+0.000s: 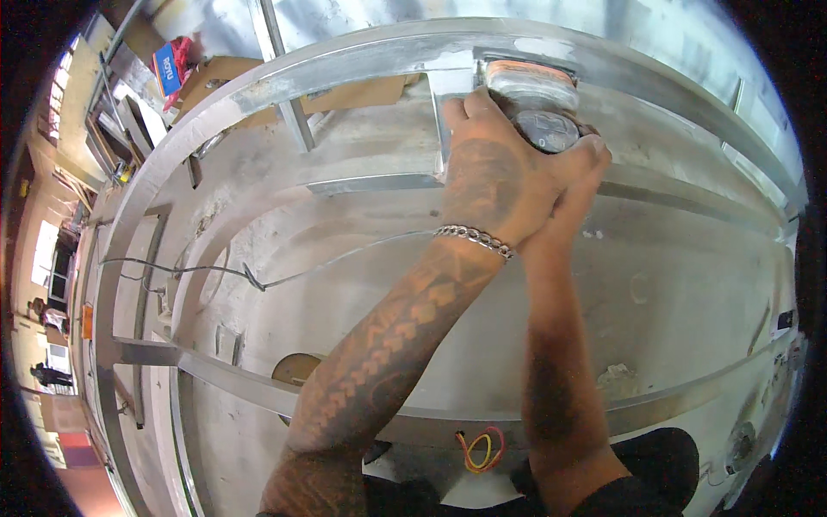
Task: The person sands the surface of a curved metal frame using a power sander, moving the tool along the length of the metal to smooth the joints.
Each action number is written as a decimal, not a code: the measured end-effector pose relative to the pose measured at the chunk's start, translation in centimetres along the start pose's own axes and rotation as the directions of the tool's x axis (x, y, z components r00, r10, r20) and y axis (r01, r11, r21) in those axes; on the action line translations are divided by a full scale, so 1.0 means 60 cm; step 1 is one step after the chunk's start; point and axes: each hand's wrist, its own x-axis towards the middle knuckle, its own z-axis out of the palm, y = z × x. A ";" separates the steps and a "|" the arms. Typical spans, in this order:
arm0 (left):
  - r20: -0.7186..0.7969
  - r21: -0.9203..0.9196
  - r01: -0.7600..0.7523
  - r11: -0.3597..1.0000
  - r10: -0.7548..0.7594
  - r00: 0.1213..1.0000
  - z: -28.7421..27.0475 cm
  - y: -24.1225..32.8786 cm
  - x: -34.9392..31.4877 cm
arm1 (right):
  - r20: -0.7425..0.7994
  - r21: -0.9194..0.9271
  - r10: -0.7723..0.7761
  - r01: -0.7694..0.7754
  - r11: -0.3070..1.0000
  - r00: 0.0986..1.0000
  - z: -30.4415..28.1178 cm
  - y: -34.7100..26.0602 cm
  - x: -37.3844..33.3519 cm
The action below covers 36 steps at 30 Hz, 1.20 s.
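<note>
Sander (pixel 550 131) | left fingers (pixel 454 113), right fingers (pixel 600 156) gripping; at metal frame (pixel 345 63)

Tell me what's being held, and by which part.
What looks like a power sander: the left hand grips its rounded body's near end. The right hand adjoins the left; its fingers' hold is hidden.

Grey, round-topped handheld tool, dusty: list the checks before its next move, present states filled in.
1. Left grip on the grey, round-topped handheld tool: ok, against its left side.
2. Right grip secure: cannot tell, its fingers are mostly hidden.
3. Hand protection: not ok, both bare.
4. Silver chain-link bracelet clear of the tool: arguably not ok, worn on the nearby left wrist.
5. Thin dark cable joined to the tool: cannot tell.
6. Tool's underside flat on the curved grey metal frame: cannot tell, hidden.
</note>
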 end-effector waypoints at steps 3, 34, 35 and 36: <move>0.038 -0.042 -0.010 0.999 0.012 0.999 0.006 -0.001 0.000 | 0.048 0.175 0.101 -0.108 0.979 0.994 -0.009 0.017 -0.005; 0.055 0.096 0.007 0.995 -0.012 0.998 -0.072 -0.088 0.008 | 0.046 -0.118 -0.061 0.066 0.991 0.997 0.076 -0.073 -0.034; 0.053 0.086 0.008 0.996 -0.013 0.999 -0.073 -0.089 0.008 | 0.048 -0.115 -0.059 0.064 0.991 0.997 0.077 -0.073 -0.034; 0.054 0.086 0.011 0.996 -0.016 0.998 -0.076 -0.085 0.010 | 0.047 -0.109 -0.071 0.076 0.991 0.996 0.078 -0.071 -0.034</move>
